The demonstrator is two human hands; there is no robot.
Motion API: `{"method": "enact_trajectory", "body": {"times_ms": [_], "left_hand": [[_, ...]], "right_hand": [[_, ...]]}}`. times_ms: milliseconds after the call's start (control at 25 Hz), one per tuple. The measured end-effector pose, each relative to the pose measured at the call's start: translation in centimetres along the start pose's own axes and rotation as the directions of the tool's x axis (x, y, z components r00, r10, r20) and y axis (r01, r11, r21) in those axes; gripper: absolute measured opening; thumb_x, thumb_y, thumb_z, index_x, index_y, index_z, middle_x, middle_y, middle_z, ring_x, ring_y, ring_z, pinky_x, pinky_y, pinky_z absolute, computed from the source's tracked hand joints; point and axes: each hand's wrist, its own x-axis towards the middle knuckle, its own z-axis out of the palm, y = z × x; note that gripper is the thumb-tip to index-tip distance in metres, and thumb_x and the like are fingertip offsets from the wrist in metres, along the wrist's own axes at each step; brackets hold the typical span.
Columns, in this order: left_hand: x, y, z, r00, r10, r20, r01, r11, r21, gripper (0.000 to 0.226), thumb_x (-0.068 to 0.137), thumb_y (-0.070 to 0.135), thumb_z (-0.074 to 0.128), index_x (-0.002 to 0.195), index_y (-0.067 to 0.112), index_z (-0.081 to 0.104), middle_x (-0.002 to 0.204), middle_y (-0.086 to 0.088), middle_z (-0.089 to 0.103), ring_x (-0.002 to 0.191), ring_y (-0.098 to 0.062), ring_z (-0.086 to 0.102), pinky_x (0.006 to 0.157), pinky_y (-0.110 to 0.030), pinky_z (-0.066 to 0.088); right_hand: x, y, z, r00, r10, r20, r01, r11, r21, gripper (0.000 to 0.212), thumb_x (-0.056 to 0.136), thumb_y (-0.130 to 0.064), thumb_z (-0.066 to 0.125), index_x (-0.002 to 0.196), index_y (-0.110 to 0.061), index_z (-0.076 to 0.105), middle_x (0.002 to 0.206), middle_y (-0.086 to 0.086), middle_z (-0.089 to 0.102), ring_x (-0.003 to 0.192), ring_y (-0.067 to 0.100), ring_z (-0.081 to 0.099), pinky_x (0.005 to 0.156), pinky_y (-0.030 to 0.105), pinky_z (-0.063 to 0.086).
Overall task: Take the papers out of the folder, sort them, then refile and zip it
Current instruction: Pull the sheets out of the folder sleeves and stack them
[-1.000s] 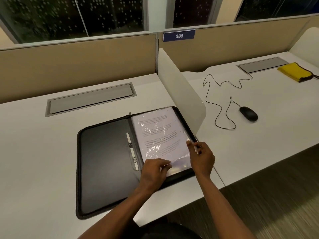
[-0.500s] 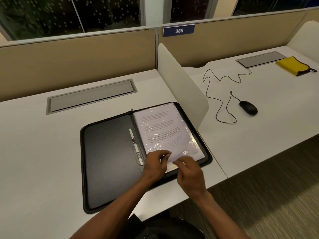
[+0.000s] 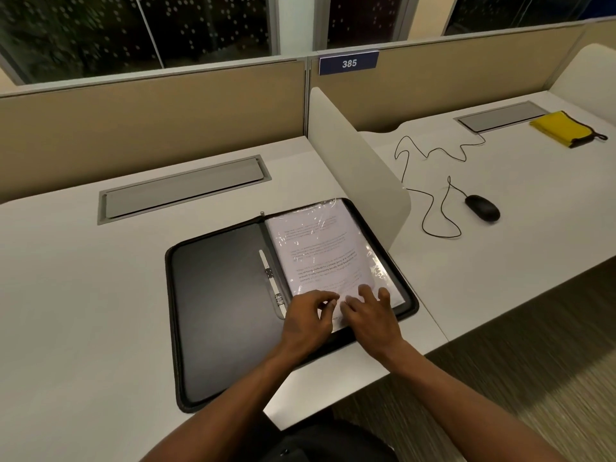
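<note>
Black folder point(image 3: 226, 301) lies open on desk point(image 3: 66, 295). Left hand point(image 3: 306, 323) pinches near edge of papers point(image 3: 320, 255). Right hand point(image 3: 371, 315) rests on them w/ fingers spread flat.

Both arms reach forward, left hand point(image 3: 308, 320) fingers curled, right hand point(image 3: 373, 316) fingers spread, side by side.

r hand point(image 3: 370, 316) moved from folder's point(image 3: 220, 305) r edge to papers' point(image 3: 320, 258) bottom, beside l hand point(image 3: 308, 320).
</note>
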Motion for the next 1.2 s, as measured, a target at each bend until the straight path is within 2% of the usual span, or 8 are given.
{"method": "enact_trajectory", "body": {"times_ms": [200,480,640,760,880,1000,1120,1200], "left_hand": [[-0.6,-1.1,-0.9,0.999,-0.002,0.034,0.002,1.0,0.002,0.021,0.094,0.03,0.066,0.112,0.023,0.075,0.112,0.01,0.073,0.093,-0.002,0.065,0.085,-0.019,0.056],[-2.2,-1.3,-2.3,0.998,0.006,0.063,-0.002,0.999,-0.054,0.022,0.092,0.032,0.068,0.113,0.026,0.073,0.114,0.014,0.07,0.1,0.003,0.062,0.088,-0.011,0.049],[-5.2,-1.5,-3.7,0.964,-0.258,-0.069,0.256,0.966,-0.045,0.026,0.088,0.032,0.073,0.112,0.033,0.064,0.106,0.009,0.062,0.086,0.0,0.06,0.074,-0.009,0.047],[-8.6,-0.1,-3.7,0.87,-0.472,0.146,0.491,0.858,-0.149,0.048,0.087,0.037,0.075,0.125,0.04,0.047,0.12,0.012,0.052,0.099,-0.002,0.056,0.084,-0.017,0.049],[-9.4,1.0,-3.6,0.841,-0.504,0.199,0.537,0.822,-0.189,0.069,0.086,0.041,0.074,0.142,0.037,0.032,0.127,0.016,0.039,0.115,-0.005,0.045,0.102,-0.035,0.045],[-9.7,1.8,-3.3,0.852,-0.482,0.202,0.521,0.819,-0.241,0.07,0.085,0.042,0.074,0.142,0.038,0.032,0.131,0.014,0.039,0.118,-0.007,0.047,0.099,-0.034,0.049],[-10.4,2.4,-3.1,0.797,-0.516,0.314,0.604,0.666,-0.438,0.066,0.086,0.038,0.074,0.14,0.036,0.036,0.13,0.007,0.054,0.108,-0.008,0.061,0.079,-0.025,0.059],[-10.2,2.6,-3.2,0.745,-0.536,0.398,0.659,0.497,-0.565,0.065,0.088,0.026,0.075,0.139,0.035,0.035,0.123,0.002,0.06,0.101,-0.015,0.067,0.075,-0.034,0.062]], "right_hand": [[-2.2,-0.7,0.5,0.994,0.01,-0.11,-0.009,1.0,0.009,0.031,0.064,-0.019,0.09,0.086,-0.02,0.068,0.084,0.002,0.07,0.098,0.03,0.065,0.087,0.044,0.033],[-6.0,-1.7,-0.5,0.981,0.083,-0.172,-0.061,0.99,0.129,0.039,0.056,-0.018,0.095,0.09,-0.02,0.076,0.086,0.001,0.071,0.103,0.026,0.052,0.088,0.044,0.032],[-9.7,-3.9,-2.1,0.952,0.286,-0.11,-0.247,0.927,0.281,0.041,0.053,-0.016,0.095,0.089,-0.022,0.077,0.091,-0.003,0.071,0.103,0.023,0.056,0.086,0.044,0.033],[-12.7,-6.1,-2.9,0.909,0.411,-0.064,-0.361,0.857,0.369,0.044,0.052,-0.014,0.094,0.091,-0.022,0.075,0.095,-0.004,0.068,0.104,0.022,0.055,0.089,0.044,0.035],[-14.5,-8.0,-3.0,0.889,0.453,-0.056,-0.385,0.809,0.444,0.041,0.056,-0.013,0.087,0.094,-0.023,0.072,0.1,-0.004,0.065,0.107,0.021,0.055,0.092,0.039,0.036],[-15.0,-9.0,-4.0,0.876,0.47,-0.105,-0.349,0.77,0.534,0.024,0.069,-0.027,0.076,0.092,-0.021,0.073,0.105,-0.003,0.065,0.11,0.02,0.056,0.091,0.037,0.041],[-14.7,-9.5,-6.1,0.896,0.422,-0.139,-0.287,0.789,0.544,0.027,0.069,-0.031,0.079,0.093,-0.02,0.075,0.102,-0.005,0.069,0.107,0.016,0.059,0.094,0.033,0.042],[-14.4,-10.2,-7.5,0.921,0.374,-0.108,-0.256,0.791,0.555,0.037,0.063,-0.029,0.087,0.097,-0.023,0.074,0.104,-0.007,0.07,0.109,0.014,0.058,0.094,0.034,0.044]]}}
